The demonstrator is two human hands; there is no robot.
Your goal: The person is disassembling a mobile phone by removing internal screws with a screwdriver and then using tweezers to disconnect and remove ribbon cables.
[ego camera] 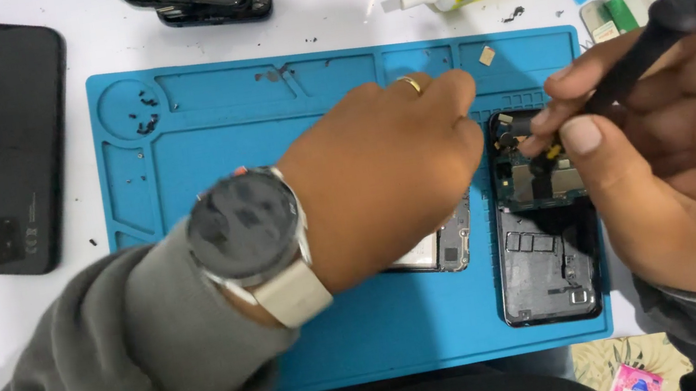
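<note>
Nearest the camera, the person's left hand [382, 177], in a grey sleeve with a round wristwatch [247, 229], hovers over the blue work mat [264, 125], fingers curled towards the opened phone [543, 221]; what those fingertips pinch, if anything, cannot be told. Half hidden under this hand lies a removed phone part [443, 246]. The right hand [674, 165] is closed around a black-handled tool [640, 55], its tip down among the components at the phone's top end.

The phone lies at the mat's right edge, back cover off: dark circuit board and camera module uppermost, a grey inner plate below.

The risk, as judged here, is a slip. The tool bears on small, exposed parts, and too much sideways force could scratch the board or tear a thin connector. With both hands crowding one spot, the left hand could also nudge the phone off the mat.
</note>
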